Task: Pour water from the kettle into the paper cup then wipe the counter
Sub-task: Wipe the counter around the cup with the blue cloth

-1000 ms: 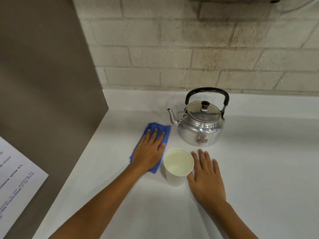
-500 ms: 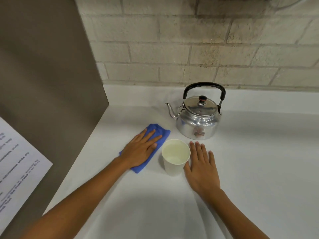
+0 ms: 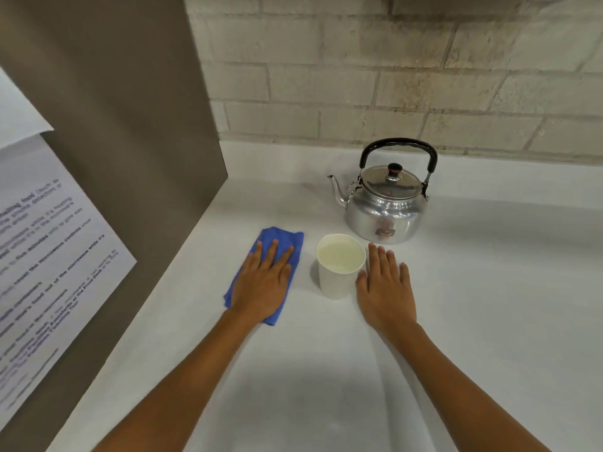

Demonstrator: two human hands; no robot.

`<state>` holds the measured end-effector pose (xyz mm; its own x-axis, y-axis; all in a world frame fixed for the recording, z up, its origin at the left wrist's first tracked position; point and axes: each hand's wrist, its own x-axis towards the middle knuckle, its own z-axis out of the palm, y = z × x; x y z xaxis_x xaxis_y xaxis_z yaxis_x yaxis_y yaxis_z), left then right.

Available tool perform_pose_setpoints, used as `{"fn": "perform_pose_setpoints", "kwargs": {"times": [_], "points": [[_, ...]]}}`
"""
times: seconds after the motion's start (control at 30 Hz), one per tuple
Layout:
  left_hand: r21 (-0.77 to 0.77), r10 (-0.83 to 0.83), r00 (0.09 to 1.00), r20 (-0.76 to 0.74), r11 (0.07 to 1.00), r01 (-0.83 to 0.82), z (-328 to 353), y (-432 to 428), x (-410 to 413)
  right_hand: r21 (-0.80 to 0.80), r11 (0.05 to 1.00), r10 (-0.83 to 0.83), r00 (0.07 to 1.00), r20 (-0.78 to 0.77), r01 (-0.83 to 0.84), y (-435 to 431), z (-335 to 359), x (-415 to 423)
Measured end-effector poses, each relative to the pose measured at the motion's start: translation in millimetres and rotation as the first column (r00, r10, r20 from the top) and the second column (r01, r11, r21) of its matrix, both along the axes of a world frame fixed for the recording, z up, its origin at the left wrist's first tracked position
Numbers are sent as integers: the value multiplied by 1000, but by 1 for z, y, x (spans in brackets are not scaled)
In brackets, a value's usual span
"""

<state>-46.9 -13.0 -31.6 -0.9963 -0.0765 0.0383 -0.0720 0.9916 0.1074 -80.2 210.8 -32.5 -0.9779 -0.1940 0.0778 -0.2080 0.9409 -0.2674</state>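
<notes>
A silver kettle with a black handle stands upright on the white counter, its spout pointing left. In front of it stands a white paper cup holding pale liquid. My left hand presses flat on a blue cloth left of the cup, fingers spread. My right hand lies flat on the counter just right of the cup, its thumb side touching or nearly touching the cup wall, holding nothing.
A brown panel walls off the counter's left side and carries a white printed sheet. A brick wall closes the back. Bare counter stretches to the right of the kettle and toward me.
My left hand has slid the blue cloth left and then back, turning it straighter. The right hand, cup and kettle have stayed put. The camera view has shifted.
</notes>
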Motion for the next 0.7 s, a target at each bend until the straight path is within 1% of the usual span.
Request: {"fn": "perform_pose_setpoints", "kwargs": {"times": [0.1,0.17,0.23,0.27,0.33,0.37,0.4,0.47,0.53,0.57,0.6,0.63,0.67,0.7], "points": [[22,-8,999,-34,1000,9,-13,30,44,-3,1000,-5,1000,-28,5,1,-1,-1],[72,-32,999,-33,997,34,-9,30,54,-4,1000,-8,1000,-27,7,0,-1,1],[134,6,1000,-16,991,-4,1,18,54,-5,1000,-2,999,-34,1,1,-2,1],[116,53,999,0,992,-53,5,9,55,-8,1000,3,1000,-28,-3,2,-1,1],[-33,139,989,55,990,-137,8,-1,61,-17,1000,6,1000,-13,-6,2,0,2],[-106,158,984,89,983,-148,8,4,68,-20,1000,6,1000,-9,-6,1,0,3],[-122,166,981,104,981,-153,8,18,78,-21,1000,5,1000,-5,-5,1,0,4],[-78,141,989,36,987,-138,8,59,99,-17,1000,4,1000,-7,-4,1,0,3],[-6,69,997,-42,998,-69,11,95,112,-13,1000,7,1000,-8,-7,1,0,2],[26,52,997,-58,998,-50,15,104,116,-12,1000,10,1000,-6,-10,2,0,1],[28,37,998,-51,999,-36,17,104,118,-14,1000,9,1000,-2,-9,2,0,1],[7,22,997,-74,1000,-21,14,97,118,-18,1000,6,1000,1,-6,2,0,1],[-1,18,999,-48,1000,-18,9,85,118,-20,1000,4,1000,0,-4,2,0,2],[6,41,999,12,999,-41,7,71,120,-19,1000,3,1000,-5,-4,2,0,3]]}}
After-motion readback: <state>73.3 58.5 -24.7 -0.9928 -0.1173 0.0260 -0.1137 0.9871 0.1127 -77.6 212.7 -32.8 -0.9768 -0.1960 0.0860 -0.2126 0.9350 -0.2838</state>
